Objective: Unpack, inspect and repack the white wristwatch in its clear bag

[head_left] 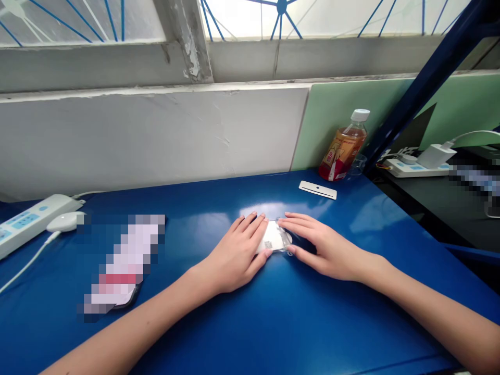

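Note:
A small white card-like piece point(272, 237) in clear plastic lies on the blue table, with a small grey square printed on it. My left hand point(239, 253) rests flat over its left part, fingers stretched out and thumb along the near edge. From the other side, my right hand point(318, 239) reaches in with its fingers extended and thumb apart. Its fingertips meet the crinkled plastic at the right end. Part of the white piece is hidden under my left fingers.
A drink bottle point(344, 148) and a white slotted strip point(317, 190) are at the back right. On the left are a pixelated phone point(128, 260) and a power strip point(33, 221) with a white plug point(65, 222). A blue diagonal post point(422, 83) rises at right.

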Demonstrator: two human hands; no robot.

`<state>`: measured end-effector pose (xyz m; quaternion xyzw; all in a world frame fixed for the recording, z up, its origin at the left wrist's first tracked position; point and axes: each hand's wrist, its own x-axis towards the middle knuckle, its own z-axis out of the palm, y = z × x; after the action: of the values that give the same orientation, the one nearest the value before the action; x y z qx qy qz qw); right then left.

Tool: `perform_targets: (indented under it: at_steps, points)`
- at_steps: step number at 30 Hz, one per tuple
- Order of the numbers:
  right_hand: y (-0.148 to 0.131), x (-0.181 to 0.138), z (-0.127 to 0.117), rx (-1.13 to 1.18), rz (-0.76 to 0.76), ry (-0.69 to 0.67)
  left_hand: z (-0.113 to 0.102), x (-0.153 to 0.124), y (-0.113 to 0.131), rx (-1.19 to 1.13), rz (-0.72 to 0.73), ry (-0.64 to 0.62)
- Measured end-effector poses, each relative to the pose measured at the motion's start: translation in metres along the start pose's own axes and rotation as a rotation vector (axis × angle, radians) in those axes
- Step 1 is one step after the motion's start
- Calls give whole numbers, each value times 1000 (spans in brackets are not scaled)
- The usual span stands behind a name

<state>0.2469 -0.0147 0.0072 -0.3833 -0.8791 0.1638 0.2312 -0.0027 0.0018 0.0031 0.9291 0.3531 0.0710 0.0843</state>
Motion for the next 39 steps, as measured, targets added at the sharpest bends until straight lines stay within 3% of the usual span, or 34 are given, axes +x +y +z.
perform_targets:
  at_steps: [13,30,34,39]
  points:
    - [-9,0,8,-301,-117,-74,2,1,0,17,9,21]
    - [-16,-2,13,-425,-135,-70,0,1,2,-9,11,29]
    - [-15,1,11,-368,-122,-87,-1,2,3,14,13,-2]
    - [-13,3,12,-137,-51,-67,-1,1,3,8,14,-7]
